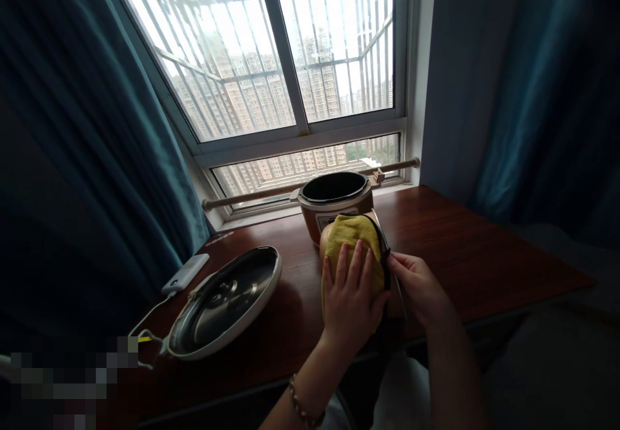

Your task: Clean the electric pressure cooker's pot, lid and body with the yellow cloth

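Observation:
My left hand (351, 294) lies flat with spread fingers on a yellow cloth (356, 230) with dark edging. Under the cloth is a tan, lid-like round piece with a thin metal rim (403, 297), tilted up near the table's front edge and mostly covered. My right hand (419, 285) pinches a dark spot at that rim's right side; exactly what sits between the fingertips is hard to make out. Just behind stands a tan cooker (310, 217), its lid off and its dark inner pot (334, 188) showing.
On the left of the brown table (484, 255) lies a round white-rimmed piece with a dark shiny inside (232, 294). A white power strip or box (186, 274) with a cable is behind it. A barred window (290, 62) and blue curtains (121, 126) border the table.

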The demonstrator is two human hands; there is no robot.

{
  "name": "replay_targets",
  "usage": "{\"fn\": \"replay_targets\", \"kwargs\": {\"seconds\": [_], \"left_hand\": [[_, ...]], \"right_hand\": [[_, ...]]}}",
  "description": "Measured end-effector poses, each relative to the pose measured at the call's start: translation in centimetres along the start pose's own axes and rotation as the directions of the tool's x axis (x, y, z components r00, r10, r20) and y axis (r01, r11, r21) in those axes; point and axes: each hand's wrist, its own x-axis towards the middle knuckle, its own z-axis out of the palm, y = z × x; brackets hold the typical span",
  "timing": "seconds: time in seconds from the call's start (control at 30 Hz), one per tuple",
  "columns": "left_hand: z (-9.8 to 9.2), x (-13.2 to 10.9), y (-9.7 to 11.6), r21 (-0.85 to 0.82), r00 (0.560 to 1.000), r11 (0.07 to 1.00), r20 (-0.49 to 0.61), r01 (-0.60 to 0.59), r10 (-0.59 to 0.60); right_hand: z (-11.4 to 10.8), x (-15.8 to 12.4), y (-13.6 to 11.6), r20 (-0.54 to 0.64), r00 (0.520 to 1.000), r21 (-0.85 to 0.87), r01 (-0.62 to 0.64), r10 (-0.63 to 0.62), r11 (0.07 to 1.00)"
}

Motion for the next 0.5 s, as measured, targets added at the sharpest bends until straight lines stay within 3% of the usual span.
{"fn": "replay_targets", "kwargs": {"seconds": [0.13, 0.3, 0.5], "left_hand": [[0.2, -0.7, -1.2, -0.058, 0.994, 0.993, -0.035, 0.103, -0.105], [1.3, -1.9, -2.9, -0.309, 0.917, 0.895, -0.134, 0.323, -0.377], [1.9, -1.9, -2.8, -0.409, 0.892, 0.836, -0.101, 0.367, -0.441]], "right_hand": [[0.8, -0.2, -0.2, 0.026, 0.999, -0.002, -0.043, 0.044, 0.999], [1.0, -0.2, -0.2, -0.032, 0.997, 0.059, -0.07, 0.072, 0.996], [-0.4, -1.8, 0.6, 0.003, 0.995, 0.009, -0.099, 0.099, 0.995]]}}
